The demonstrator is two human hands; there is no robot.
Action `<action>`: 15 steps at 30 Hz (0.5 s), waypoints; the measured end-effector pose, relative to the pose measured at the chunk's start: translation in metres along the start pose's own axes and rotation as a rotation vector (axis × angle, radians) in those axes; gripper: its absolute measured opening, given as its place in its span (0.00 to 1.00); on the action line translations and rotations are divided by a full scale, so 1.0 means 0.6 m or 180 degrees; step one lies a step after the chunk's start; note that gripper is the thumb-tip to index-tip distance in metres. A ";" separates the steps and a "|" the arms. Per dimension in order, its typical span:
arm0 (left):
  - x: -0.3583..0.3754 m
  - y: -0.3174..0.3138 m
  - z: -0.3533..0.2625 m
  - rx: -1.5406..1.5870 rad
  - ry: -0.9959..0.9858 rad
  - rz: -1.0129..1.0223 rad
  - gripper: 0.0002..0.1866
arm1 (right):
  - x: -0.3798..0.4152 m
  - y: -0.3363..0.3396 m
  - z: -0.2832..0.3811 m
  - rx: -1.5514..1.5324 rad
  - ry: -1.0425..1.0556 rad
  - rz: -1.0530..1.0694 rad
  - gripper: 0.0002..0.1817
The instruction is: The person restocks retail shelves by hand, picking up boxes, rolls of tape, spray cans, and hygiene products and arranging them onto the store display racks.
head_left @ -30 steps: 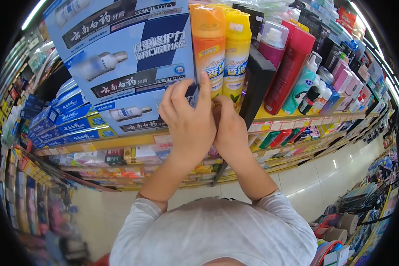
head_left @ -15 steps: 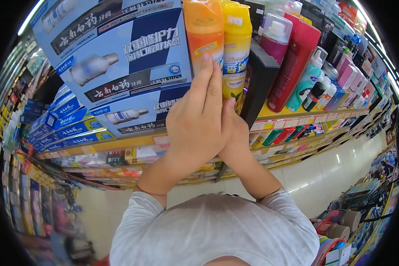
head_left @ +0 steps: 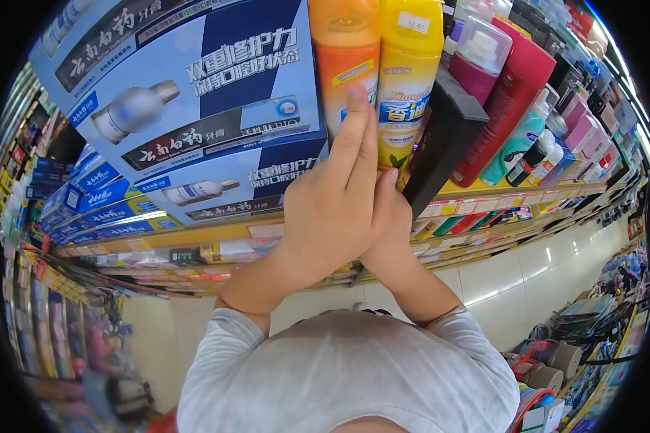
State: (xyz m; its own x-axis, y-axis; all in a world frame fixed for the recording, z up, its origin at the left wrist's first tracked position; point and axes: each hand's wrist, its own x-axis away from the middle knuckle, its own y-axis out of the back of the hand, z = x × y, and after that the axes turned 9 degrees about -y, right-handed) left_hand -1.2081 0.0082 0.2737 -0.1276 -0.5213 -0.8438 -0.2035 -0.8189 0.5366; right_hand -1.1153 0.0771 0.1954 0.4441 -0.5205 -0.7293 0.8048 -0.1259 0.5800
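My left hand (head_left: pixel 328 209) is raised in front of the shelf, its fingers stretched out straight and lying together, holding nothing I can see. Tucked behind it, my right hand (head_left: pixel 391 225) presses against its inner side, thumb pointing up. The left hand hides most of the right hand's fingers. In this view the fingertips overlap an orange spray can (head_left: pixel 343 61). Beside that stands a yellow spray can (head_left: pixel 414 58) with a price sticker, just above my right thumb. Left of my hands are large blue toothpaste boxes (head_left: pixel 249 94) with Chinese lettering.
A black box (head_left: pixel 446 133) juts out by the yellow can, followed by a tall red can (head_left: pixel 507 101) and a teal bottle (head_left: pixel 514 148). The shelf edge (head_left: pixel 516 202) carries price tags. Smaller toothpaste cartons (head_left: pixel 101 195) are stacked at left. Tiled floor (head_left: pixel 498 274) lies below.
The shelf goods appear larger and nearer, with the cans shifted slightly right. My joined hands have moved a little to the right in view and keep the same pose.
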 end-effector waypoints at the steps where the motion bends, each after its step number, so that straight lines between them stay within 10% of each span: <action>1: -0.001 0.000 0.002 -0.0022 -0.0004 0.0030 0.32 | 0.001 -0.003 -0.002 0.0058 0.0067 -0.0084 0.25; 10: 0.004 -0.026 0.025 0.0042 -0.0159 -0.0083 0.32 | -0.003 -0.025 -0.004 -0.0341 -0.0052 -0.0561 0.17; 15: 0.011 -0.026 0.019 0.0420 0.0037 -0.0297 0.13 | -0.004 -0.031 0.000 -0.0379 0.0077 -0.0694 0.17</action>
State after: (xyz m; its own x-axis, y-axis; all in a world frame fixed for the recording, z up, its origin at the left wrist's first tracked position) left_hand -1.2167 0.0206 0.2599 -0.0911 -0.4477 -0.8895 -0.3397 -0.8257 0.4504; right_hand -1.1313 0.0807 0.1864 0.2630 -0.4713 -0.8418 0.9227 -0.1319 0.3622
